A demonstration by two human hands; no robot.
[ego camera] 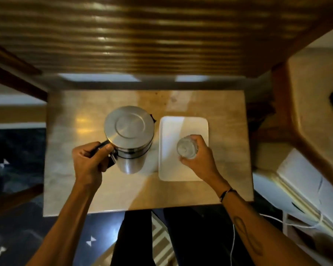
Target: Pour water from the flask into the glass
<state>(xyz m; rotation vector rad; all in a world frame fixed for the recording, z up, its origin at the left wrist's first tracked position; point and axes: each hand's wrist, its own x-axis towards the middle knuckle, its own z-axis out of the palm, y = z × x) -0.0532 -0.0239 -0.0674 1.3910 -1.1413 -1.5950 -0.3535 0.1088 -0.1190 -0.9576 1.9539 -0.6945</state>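
Note:
A steel flask (130,138) with a flat round lid stands upright on the small beige table (229,150), left of centre. My left hand (88,160) is closed around its black handle on the near left side. To the right lies a white rectangular tray (171,131). A clear glass (186,147) stands upright on the tray's right half, and my right hand (199,156) wraps around it from the near right. I cannot tell whether the glass holds water.
A ribbed wooden panel (142,35) rises behind the table. A wooden chair frame (296,121) stands at the right, with a white box (306,185) and a white cable (277,221) on the floor. My dark-trousered legs (161,237) are below the table's near edge.

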